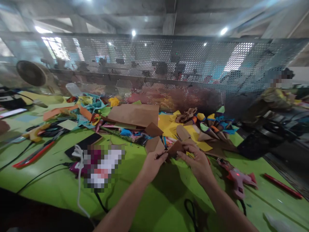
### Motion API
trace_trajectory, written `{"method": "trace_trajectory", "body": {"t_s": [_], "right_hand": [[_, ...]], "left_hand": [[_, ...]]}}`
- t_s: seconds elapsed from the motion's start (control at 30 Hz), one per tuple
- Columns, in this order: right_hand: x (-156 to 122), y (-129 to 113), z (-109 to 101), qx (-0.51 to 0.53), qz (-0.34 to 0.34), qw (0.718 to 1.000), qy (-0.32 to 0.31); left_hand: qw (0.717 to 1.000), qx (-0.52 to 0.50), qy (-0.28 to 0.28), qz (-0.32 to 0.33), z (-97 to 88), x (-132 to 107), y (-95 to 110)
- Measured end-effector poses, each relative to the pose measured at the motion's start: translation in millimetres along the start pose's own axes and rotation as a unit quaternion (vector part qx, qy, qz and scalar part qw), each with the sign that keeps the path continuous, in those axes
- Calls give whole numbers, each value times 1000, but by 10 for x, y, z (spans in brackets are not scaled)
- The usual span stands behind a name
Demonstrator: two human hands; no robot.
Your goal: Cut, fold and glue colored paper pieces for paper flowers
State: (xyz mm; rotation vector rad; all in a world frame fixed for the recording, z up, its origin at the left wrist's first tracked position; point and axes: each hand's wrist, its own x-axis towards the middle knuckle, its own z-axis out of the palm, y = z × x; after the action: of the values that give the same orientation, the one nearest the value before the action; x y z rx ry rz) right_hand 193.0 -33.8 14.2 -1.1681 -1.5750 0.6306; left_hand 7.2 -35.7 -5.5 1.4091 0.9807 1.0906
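Between my two hands is a small piece of brown paper [175,148], held just above the green table. My left hand [154,163] pinches its left edge with thumb and forefinger. On the opposite side, my right hand [196,160] grips it with thumb and fingers closed. Another brown paper piece [154,144] lies right behind my left hand. Past my hands, yellow paper [166,124] and a large brown sheet [135,113] lie on a heap of coloured scraps. To the right of my right hand rests a pink glue gun [238,180] with a small red light.
A red pen [282,186] lies at the right. Leftward are a dark phone [84,144], a white cable [80,180] and a red-edged cutting tool [36,154]. Folded paper pieces [214,124] sit at back right. A perforated panel [145,64] stands behind; a person [267,100] is at far right.
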Motion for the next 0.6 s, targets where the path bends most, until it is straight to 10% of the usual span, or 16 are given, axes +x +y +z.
{"method": "trace_trajectory", "body": {"t_s": [0.6], "right_hand": [[-18, -132, -18, 4, -28, 995, -92]], "left_hand": [[958, -228, -42, -167, 63, -101, 43]]}}
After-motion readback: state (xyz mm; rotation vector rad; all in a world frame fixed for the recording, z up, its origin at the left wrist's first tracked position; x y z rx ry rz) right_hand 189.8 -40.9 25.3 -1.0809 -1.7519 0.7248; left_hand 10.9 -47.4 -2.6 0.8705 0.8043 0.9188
